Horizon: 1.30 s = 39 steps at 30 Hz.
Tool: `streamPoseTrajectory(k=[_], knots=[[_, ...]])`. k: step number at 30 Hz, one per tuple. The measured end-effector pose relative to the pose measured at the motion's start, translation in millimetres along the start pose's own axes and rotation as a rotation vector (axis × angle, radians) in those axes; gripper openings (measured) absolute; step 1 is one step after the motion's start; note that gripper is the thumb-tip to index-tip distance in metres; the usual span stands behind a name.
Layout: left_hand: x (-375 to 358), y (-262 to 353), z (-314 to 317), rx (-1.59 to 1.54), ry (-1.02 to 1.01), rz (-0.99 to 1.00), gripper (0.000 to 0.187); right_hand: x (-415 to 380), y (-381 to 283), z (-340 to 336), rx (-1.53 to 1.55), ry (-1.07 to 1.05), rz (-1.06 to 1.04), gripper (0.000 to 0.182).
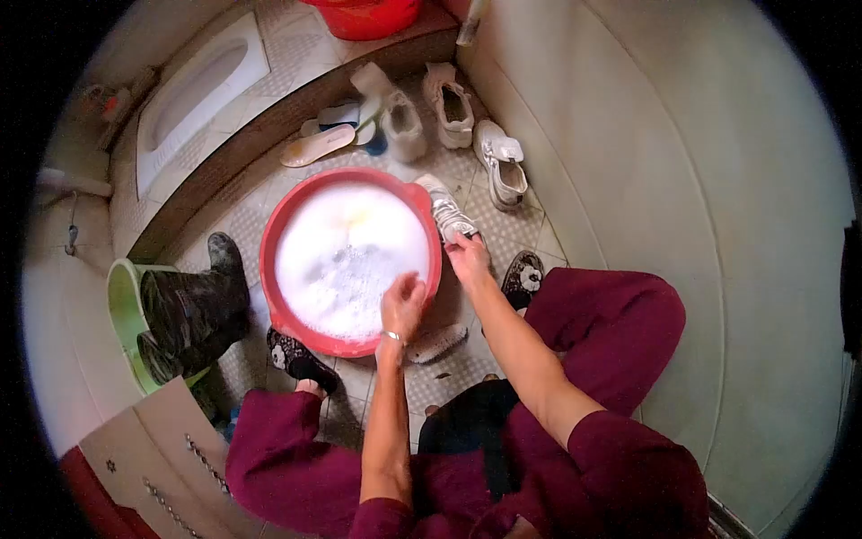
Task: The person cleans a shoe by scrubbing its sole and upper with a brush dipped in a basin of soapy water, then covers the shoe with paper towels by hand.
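A red basin (269, 235) full of white suds (352, 256) stands on the floor in front of me. My left hand (403, 304) hovers over the basin's right side, its fingers curled and nothing visible in them. With my right hand (468, 258) I grip a light laced sneaker (450, 216) by its near end, just outside the basin's right rim. The sneaker's far end lies near the rim handle. Below the basin, a scrub brush (438, 344) with pale bristles rests on the tiles.
More light shoes (403, 126), (449, 105), (502, 166) sit by the step, beside insoles (319, 145). Left are dark rubber boots (193, 310) and a green tub (123, 286). Behind are a squat toilet (202, 94) and a red bucket (366, 18). A wall (682, 180) bounds the right.
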State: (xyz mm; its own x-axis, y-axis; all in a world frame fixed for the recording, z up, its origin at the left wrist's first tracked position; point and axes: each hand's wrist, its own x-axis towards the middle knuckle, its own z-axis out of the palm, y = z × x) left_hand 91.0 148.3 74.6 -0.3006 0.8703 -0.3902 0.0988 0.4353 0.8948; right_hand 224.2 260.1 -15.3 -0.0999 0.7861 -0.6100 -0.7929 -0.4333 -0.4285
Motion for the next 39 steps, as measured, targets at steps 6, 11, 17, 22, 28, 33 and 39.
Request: streamPoseTrajectory(k=[6,11,17,22,28,33,39], knots=[[16,22,2,0.003,-0.004,0.137,0.044,-33,-44,-15,-0.063,0.018,-0.010,0.027],[6,47,7,0.044,0.026,0.132,0.064,-74,-53,13,-0.170,-0.193,-0.017,0.020],[-16,66,-13,-0.067,0.024,0.308,0.085,-146,-55,53,-0.185,-0.392,0.121,0.028],[-70,77,-51,0.335,0.274,0.496,0.084,-195,-21,57,-0.205,-0.544,0.275,0.034],[-95,-9,-66,0.446,0.270,0.389,0.071,-223,21,18,-0.344,-0.524,0.442,0.034],[-91,-49,-59,0.222,-0.054,0.080,0.053,-220,29,-1,-0.700,-0.475,0.516,0.038],[-92,-52,-58,0.058,0.052,-0.059,0.052,-192,27,-6,-0.977,-0.477,0.509,0.035]])
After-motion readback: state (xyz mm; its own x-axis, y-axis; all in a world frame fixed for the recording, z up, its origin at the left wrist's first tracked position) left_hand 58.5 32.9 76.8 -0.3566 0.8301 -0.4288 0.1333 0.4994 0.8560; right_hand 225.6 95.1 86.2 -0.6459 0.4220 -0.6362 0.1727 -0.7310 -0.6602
